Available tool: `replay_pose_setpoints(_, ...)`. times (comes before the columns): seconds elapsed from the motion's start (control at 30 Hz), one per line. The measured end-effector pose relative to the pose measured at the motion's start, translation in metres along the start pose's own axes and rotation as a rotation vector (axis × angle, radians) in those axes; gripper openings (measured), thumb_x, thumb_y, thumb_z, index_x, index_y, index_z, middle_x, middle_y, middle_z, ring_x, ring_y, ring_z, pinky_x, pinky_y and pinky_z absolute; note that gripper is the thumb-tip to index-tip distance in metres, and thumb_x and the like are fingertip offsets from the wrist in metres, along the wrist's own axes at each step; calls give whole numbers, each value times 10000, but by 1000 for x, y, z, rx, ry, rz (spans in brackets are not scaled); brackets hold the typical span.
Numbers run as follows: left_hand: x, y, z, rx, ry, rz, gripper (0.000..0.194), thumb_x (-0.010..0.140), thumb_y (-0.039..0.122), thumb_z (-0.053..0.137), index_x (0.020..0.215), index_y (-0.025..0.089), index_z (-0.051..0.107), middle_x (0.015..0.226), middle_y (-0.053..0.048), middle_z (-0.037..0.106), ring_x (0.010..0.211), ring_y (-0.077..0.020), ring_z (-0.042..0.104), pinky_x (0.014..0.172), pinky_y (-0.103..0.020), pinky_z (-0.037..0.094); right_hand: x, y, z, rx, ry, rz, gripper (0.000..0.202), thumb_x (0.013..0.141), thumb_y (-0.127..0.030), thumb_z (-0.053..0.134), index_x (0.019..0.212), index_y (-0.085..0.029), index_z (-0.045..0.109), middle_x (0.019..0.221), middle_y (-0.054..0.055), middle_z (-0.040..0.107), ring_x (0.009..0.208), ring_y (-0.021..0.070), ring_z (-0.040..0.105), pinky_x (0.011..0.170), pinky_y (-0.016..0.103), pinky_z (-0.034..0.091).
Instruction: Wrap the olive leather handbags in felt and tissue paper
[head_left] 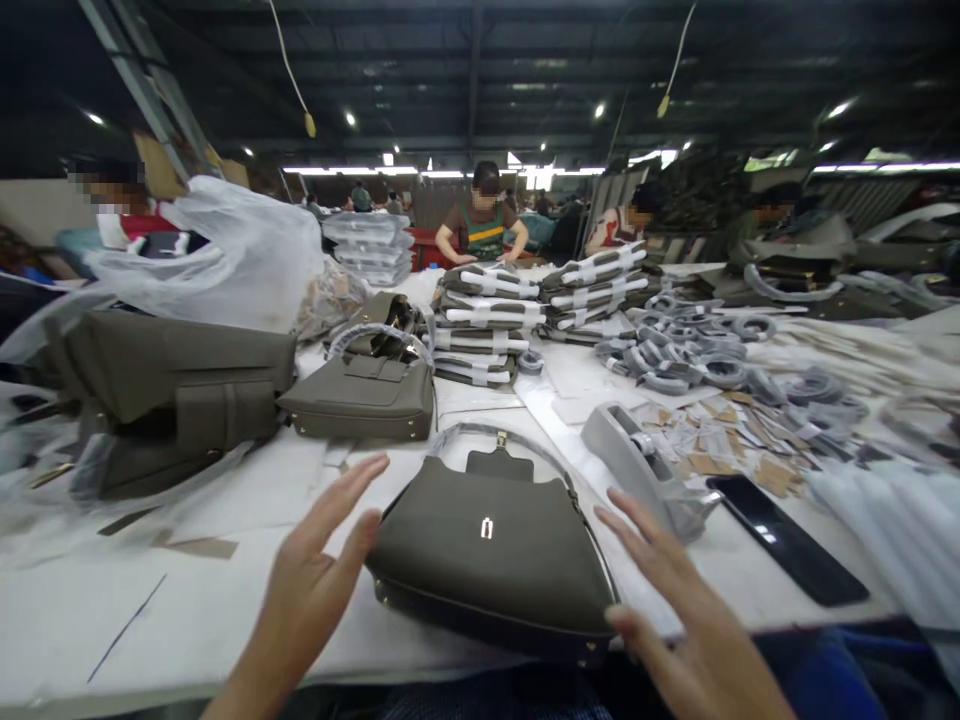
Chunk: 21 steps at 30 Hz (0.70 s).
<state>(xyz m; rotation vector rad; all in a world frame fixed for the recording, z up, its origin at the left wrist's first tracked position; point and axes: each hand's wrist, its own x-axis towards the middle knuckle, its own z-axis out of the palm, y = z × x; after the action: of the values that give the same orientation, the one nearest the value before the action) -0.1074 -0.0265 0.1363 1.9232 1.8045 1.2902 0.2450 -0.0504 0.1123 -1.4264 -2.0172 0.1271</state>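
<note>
A dark olive handbag (487,560) lies in front of me near the table's front edge, its metal clasp plate facing up. Its handle (517,437), wrapped in clear plastic, arches at the far side, beside the raised flap (500,466). On the bag's left side is my left hand (319,570), fingers stretched out and thumb close to the bag's edge. My right hand (675,600) is at the right side with fingers spread, the thumb at the bag's lower right corner. Whether either hand touches the bag I cannot tell. Neither hand grips anything.
Another olive handbag (360,395) stands behind, with a larger bag (180,390) at left. Stacked wrapped bag pieces (484,325) and coiled straps (675,350) fill the back. At right are a grey tape dispenser (630,460) and a black phone (787,540). A co-worker (484,225) stands opposite.
</note>
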Motion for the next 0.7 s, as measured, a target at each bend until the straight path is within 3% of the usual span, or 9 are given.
replay_pose_setpoints(0.1, -19, -35, 32, -98, -149, -218, 548, 954, 590, 398, 1326, 243, 603, 1368, -51, 625, 1308, -261, 541, 1098, -480, 432, -15, 18, 45, -48, -168, 21, 762, 881, -516, 612, 1544, -282, 318, 1594, 103, 321, 1402, 339, 416, 1065, 459, 494)
replay_pose_setpoints(0.2, -45, -48, 38, -57, -173, -212, 494, 958, 566, 422, 1318, 284, 608, 1378, -13, 615, 1316, -243, 531, 1090, -466, 431, -23, 34, 56, -35, -223, 22, 730, 892, -437, 608, 1543, -284, 316, 1571, 97, 368, 1397, 326, 427, 1091, 481, 469)
replay_pose_setpoints(0.37, -49, -26, 30, 183, -195, 120, 445, 955, 473, 501, 1365, 309, 552, 1388, -18, 611, 1256, -226, 591, 1007, -400, 531, 5, 41, 31, -119, -234, -141, 636, 904, -391, 620, 1498, -315, 405, 1545, 74, 419, 1392, 316, 437, 1130, 535, 407)
replay_pose_setpoints(0.43, -41, -11, 33, 303, -233, 293, 530, 933, 478, 551, 1425, 295, 478, 1445, -40, 558, 1306, -242, 546, 1035, -437, 514, 21, 34, 24, -150, -300, -268, 680, 896, -408, 644, 1514, -318, 374, 1550, 63, 412, 1438, 316, 362, 1176, 577, 308)
replay_pose_setpoints(0.53, -26, 9, 47, 427, -377, 528, 720, 855, 526, 659, 1479, 288, 389, 1502, -64, 490, 1361, -273, 484, 1076, -500, 470, 42, 20, 22, -159, -445, -394, 852, 831, -440, 722, 1550, -314, 283, 1593, 64, 326, 1472, 339, 275, 1205, 607, 199)
replay_pose_setpoints(0.63, -16, 11, 63, 543, -471, 697, 923, 728, 603, 755, 1495, 276, 361, 1488, -108, 498, 1314, -307, 533, 1019, -486, 515, 53, 15, 28, -199, -516, -460, 1025, 731, -496, 794, 1565, -328, 223, 1599, 90, 294, 1435, 396, 331, 1155, 621, 297)
replay_pose_setpoints(0.7, -13, -2, 77, 628, -430, 854, 881, 732, 607, 748, 1474, 280, 405, 1392, -90, 601, 1202, -286, 628, 935, -409, 559, 54, 22, 41, -267, -476, -547, 994, 736, -488, 792, 1557, -339, 251, 1547, 94, 394, 1359, 401, 453, 1064, 569, 440)
